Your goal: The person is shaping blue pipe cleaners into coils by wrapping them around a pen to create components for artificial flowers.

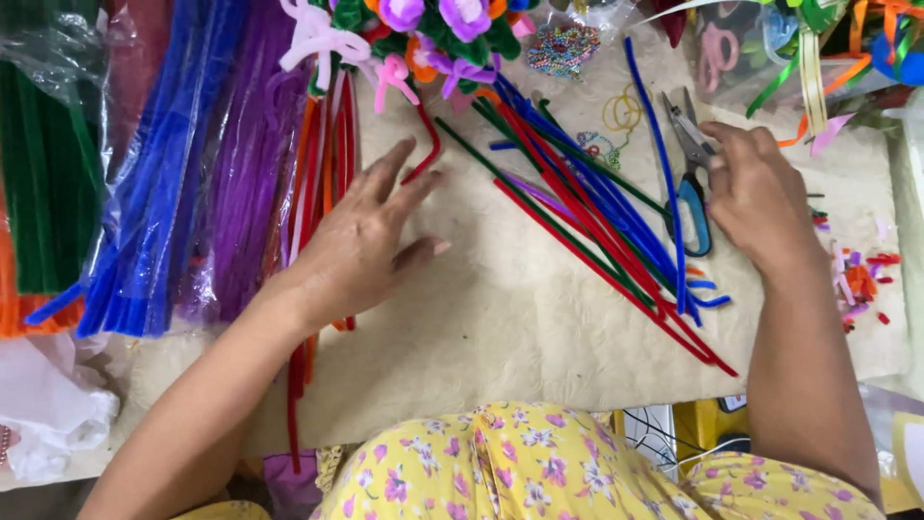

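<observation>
So the left hand [371,246] is lying flat with its fingers [409,197] spread open on the fuzzy cream surface [500,318], gripping nothing, fingertips just touching the bent red pipe cleaner [430,144] that curls out from the flower bunch. Right under its heel sits a strip of loose red and orange stems [322,164].

The right hand [756,197] is curled down over the blue-handled scissors [691,183]; its fingers rest on the metal near the pivot, but I can't tell whether they're actually closed round it or just resting there.

Between the two hands there's a fan of loose pipe cleaners [587,226], red, blue, green and a bit of purple, lying slanted across the surface. These look super light, fuzzy and bendy, with a wire core, so I'd guess they kink easily; pinching one near the middle or at an end seems the way to lift it clean off the pile.

Beyond the left fingers are bagged bundles of blue [154,212], purple [245,164] and green [43,183] stems. Above both hands is a bunch of finished pipe-cleaner flowers [423,29]. Past the right hand lie small coloured offcuts [857,279].
</observation>
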